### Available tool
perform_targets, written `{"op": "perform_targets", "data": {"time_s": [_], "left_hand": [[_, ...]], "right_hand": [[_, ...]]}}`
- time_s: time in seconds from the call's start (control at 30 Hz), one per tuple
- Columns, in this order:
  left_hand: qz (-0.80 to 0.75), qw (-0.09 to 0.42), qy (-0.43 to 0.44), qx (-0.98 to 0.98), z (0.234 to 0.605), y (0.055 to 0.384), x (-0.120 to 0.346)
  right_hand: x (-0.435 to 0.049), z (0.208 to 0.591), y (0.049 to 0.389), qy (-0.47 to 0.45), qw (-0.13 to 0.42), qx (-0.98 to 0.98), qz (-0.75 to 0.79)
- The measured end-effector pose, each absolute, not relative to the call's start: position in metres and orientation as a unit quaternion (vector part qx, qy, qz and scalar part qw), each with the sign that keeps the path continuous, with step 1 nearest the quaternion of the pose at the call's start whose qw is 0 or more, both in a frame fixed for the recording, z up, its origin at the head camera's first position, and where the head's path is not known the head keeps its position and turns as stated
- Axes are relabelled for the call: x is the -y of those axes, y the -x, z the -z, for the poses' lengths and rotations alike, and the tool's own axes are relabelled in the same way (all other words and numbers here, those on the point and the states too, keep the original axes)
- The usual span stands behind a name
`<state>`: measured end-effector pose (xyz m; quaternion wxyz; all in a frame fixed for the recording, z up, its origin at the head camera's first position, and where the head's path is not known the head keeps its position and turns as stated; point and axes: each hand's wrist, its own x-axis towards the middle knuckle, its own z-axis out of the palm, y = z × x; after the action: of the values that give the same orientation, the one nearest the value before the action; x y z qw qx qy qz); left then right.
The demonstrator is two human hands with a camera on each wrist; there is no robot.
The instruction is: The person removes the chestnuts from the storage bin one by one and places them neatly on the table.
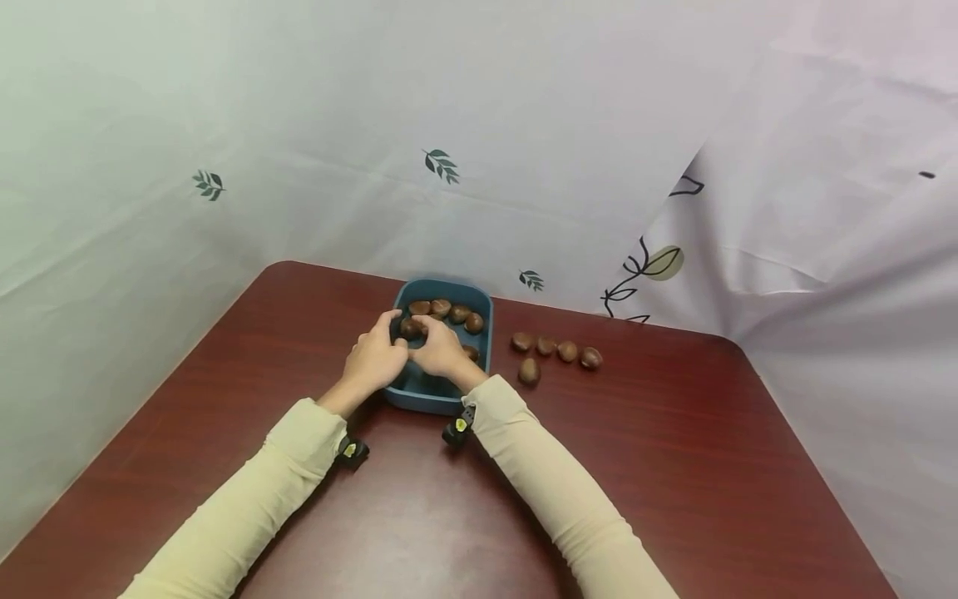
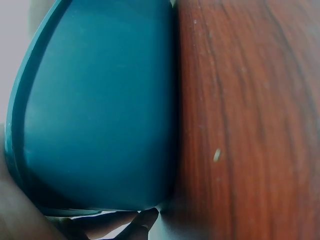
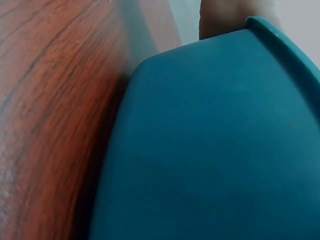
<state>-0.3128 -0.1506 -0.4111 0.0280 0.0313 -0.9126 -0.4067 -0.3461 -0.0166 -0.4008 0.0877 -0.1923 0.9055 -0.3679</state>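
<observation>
A blue tray (image 1: 411, 393) stands on the dark red table (image 1: 674, 433) and holds several brown chestnuts (image 1: 458, 314). Both hands reach over its near rim and meet inside it. My left hand (image 1: 377, 356) pinches a dark chestnut (image 1: 410, 328) between thumb and fingers. My right hand (image 1: 441, 349) curls its fingers against the same chestnut from the right. The left wrist view shows only the tray's outer wall (image 2: 100, 110) and the table (image 2: 250, 125). In the right wrist view I see just the tray wall (image 3: 215, 150) beside the table (image 3: 50, 100).
Several loose chestnuts (image 1: 567, 351) lie on the table just right of the tray. A white cloth with leaf prints (image 1: 441, 165) hangs behind and along both sides of the table. Bare wood stretches toward the near edge.
</observation>
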Motion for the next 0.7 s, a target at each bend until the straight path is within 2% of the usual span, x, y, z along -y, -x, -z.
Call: {"op": "perform_targets", "data": {"time_s": [0.7], "left_hand": [[0.411,0.03,-0.024,0.911,0.4128,0.3144,0.1518]], "right_hand": [[0.0195,0.4047,0.3483,0.171,0.142,-0.88,0.419]]}}
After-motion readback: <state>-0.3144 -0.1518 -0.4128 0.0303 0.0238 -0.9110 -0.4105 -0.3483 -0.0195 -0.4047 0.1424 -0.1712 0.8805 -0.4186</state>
